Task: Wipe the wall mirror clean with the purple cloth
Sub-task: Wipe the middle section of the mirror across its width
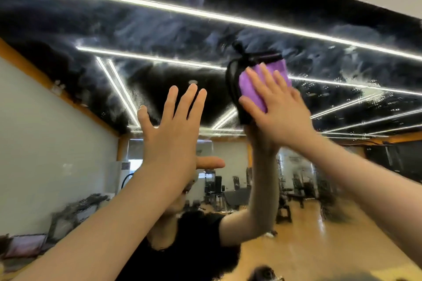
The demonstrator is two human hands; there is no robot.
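1. the cloth is pressed flat against the mirror by the right hand, fingers straight and spread, a little to 1 o'clock of the view's middle.
2. the left hand is released, fingers splayed, held up at 9 o'clock of the cloth; whether it touches the glass cannot be told.
3. cloudy smears are seen across the upper glass from 10 to 2 o'clock, with droplets at 3 o'clock of the cloth.
4. the lower glass is seen reflecting the room fairly sharply.
5. the task is judged under way: the streaked upper part is left to be wiped.
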